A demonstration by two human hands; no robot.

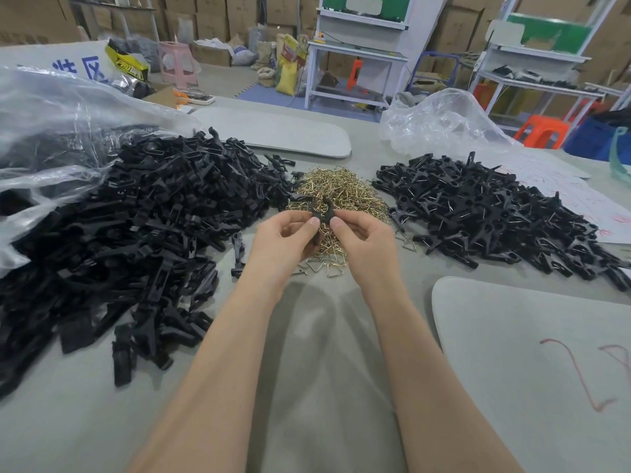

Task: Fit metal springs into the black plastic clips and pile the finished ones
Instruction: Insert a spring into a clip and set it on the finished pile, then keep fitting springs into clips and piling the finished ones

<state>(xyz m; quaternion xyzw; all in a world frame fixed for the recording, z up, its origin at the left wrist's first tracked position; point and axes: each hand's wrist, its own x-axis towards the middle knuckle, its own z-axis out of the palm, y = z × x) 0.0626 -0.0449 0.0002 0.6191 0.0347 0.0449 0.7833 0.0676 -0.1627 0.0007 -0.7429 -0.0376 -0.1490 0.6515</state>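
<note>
Fingers (309, 224) of both hands curl tightly around one black plastic clip (322, 213), which we see held just above the table in the middle of the view. The left hand (285, 240) pinches the clip's left side, thumb on top; the right hand (367, 238) pinches its right side the same way. We cannot tell whether a spring sits in this clip. Directly behind and beneath the hands lies a heap of brass-coloured wire springs (338, 192). To the left we see a large heap of black clip parts (153, 227) spilling from a clear plastic bag (51, 107). To the right lies a lower pile of finished clips (495, 216), thin wire glinting in them. Everything rests on a grey table (307, 353). A grey board (529, 353) with red scribbles lies at the near right.
</note>
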